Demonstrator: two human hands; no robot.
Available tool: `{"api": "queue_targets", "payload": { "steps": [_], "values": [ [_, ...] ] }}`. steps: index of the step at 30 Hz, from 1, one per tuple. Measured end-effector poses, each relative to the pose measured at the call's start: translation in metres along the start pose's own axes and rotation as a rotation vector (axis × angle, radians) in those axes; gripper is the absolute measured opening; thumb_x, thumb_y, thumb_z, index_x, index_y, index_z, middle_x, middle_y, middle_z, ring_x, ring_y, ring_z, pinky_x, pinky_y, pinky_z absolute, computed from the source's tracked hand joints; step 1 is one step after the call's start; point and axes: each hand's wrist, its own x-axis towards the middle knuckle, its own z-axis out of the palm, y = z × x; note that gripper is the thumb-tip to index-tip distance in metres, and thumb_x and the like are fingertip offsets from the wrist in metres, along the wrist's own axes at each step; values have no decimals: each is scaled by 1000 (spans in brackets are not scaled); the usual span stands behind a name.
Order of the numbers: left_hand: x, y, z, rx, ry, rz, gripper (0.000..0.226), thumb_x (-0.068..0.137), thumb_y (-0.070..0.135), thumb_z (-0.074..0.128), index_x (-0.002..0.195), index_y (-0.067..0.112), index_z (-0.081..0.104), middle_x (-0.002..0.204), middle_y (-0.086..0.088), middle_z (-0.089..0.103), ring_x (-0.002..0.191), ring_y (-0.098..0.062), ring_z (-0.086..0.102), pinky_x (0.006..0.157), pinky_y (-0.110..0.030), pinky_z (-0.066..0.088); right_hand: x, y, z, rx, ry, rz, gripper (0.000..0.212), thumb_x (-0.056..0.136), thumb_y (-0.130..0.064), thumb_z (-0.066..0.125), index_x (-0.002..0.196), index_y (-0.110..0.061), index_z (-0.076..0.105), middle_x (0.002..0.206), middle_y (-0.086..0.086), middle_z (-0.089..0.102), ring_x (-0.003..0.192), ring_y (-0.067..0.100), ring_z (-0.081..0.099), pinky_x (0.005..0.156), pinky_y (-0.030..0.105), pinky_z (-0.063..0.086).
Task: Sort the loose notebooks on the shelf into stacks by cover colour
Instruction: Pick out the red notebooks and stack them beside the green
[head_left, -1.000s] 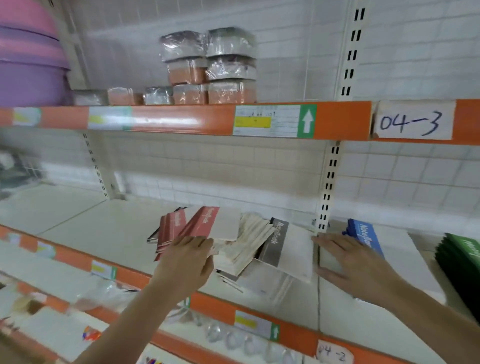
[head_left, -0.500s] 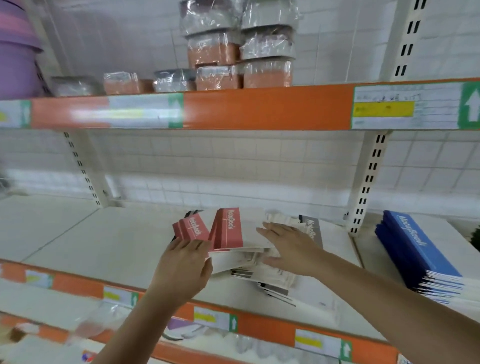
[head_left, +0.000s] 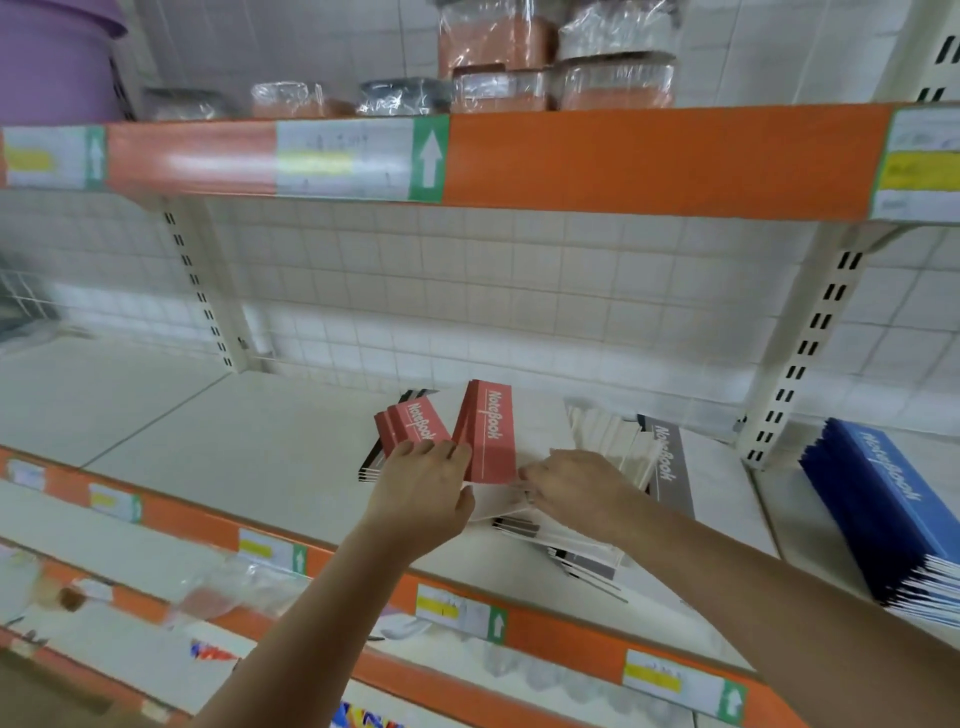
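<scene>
A loose pile of notebooks lies mid-shelf. My left hand (head_left: 421, 488) grips the near edge of a small fan of red notebooks (head_left: 410, 428). Right beside them, another red notebook (head_left: 491, 431) stands tilted up on the pile. My right hand (head_left: 576, 483) rests with fairly straight fingers on the white covers (head_left: 597, 431), and its fingertips touch that tilted red notebook's lower edge. A grey notebook (head_left: 667, 462) lies to the right of the pile, and more grey ones poke out underneath. At the far right stands a neat blue stack (head_left: 883, 504).
The white shelf (head_left: 234, 441) stretches bare to the left of the pile, with an orange front rail (head_left: 566, 639). An upright post (head_left: 795, 364) separates the pile from the blue stack. Wrapped packs (head_left: 561, 67) and a purple tub (head_left: 57, 57) sit on the upper shelf.
My right hand came left from the blue stack onto the loose pile, up to the tilted red notebook. My left hand has stayed on the red notebooks. The view has shifted left.
</scene>
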Motion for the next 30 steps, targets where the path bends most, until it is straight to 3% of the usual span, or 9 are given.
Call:
{"api": "queue_targets", "payload": {
  "steps": [5, 10, 13, 15, 18, 20, 25, 28, 30],
  "values": [
    [15, 5, 0, 28, -64, -20, 58, 94, 31, 47, 147, 11, 31, 138, -4, 52, 123, -24, 52, 104, -36, 38, -4, 12, -8, -73, 5, -3, 34, 88, 2, 46, 119, -7, 56, 104, 11, 63, 98, 29, 58, 68, 34, 40],
    [37, 14, 8, 26, -196, -6, 73, 95, 42, 51, 152, 11, 16, 155, -6, 31, 141, -25, 33, 112, -40, 32, -33, 33, -15, -71, 87, 88, 49, 86, 5, 45, 132, -13, 51, 112, 6, 58, 103, 23, 55, 75, 34, 48],
    [47, 22, 14, 2, -261, 67, 81, 94, 63, 38, 154, 13, 15, 159, -5, 23, 146, -26, 22, 116, -42, 25, -52, 44, -18, -111, 97, 166, 57, 67, 5, 68, 121, -13, 62, 91, 5, 61, 81, 20, 60, 53, 30, 46],
    [51, 27, 16, -24, -296, 91, 78, 96, 63, 34, 154, 15, 15, 160, -4, 21, 146, -24, 21, 116, -41, 25, -64, 48, -19, -156, 78, 245, 63, 51, -1, 78, 112, -17, 68, 82, -1, 58, 70, 15, 59, 43, 25, 43],
    [52, 34, 11, -45, -273, 57, 72, 96, 60, 39, 152, 18, 22, 154, -2, 34, 138, -23, 37, 109, -39, 35, -75, 55, -19, -91, 10, 333, 72, 80, -3, 59, 145, -13, 31, 124, 6, 47, 108, 22, 53, 74, 31, 50],
    [50, 39, 8, -31, -261, 42, 66, 96, 59, 39, 149, 21, 28, 145, -1, 46, 128, -23, 49, 101, -37, 43, -84, 60, -22, -71, -50, 417, 79, 86, -3, 55, 151, -12, 12, 140, 7, 33, 123, 23, 45, 87, 31, 45],
    [40, 43, 1, -25, -232, 61, 41, 99, 49, 42, 132, 26, 51, 120, 0, 63, 107, -20, 62, 83, -28, 47, -112, 66, -16, -7, -115, 548, 58, 94, -9, 43, 147, -26, 27, 116, 6, 54, 110, 24, 48, 77, 33, 46],
    [32, 49, -11, 23, -234, 106, 32, 103, 39, 39, 130, 27, 51, 118, 2, 64, 104, -18, 63, 81, -26, 48, -130, 70, -11, -55, -120, 535, 57, 95, -9, 39, 147, -28, 25, 116, 5, 60, 121, 25, 45, 76, 35, 46],
    [28, 57, -19, 150, -211, 97, 32, 102, 19, 41, 133, 24, 46, 121, 3, 62, 104, -17, 64, 75, -26, 47, -143, 76, -13, -84, -80, 537, 60, 92, -3, 43, 145, -26, 26, 116, 6, 62, 120, 25, 50, 74, 34, 50]
  ]
}}
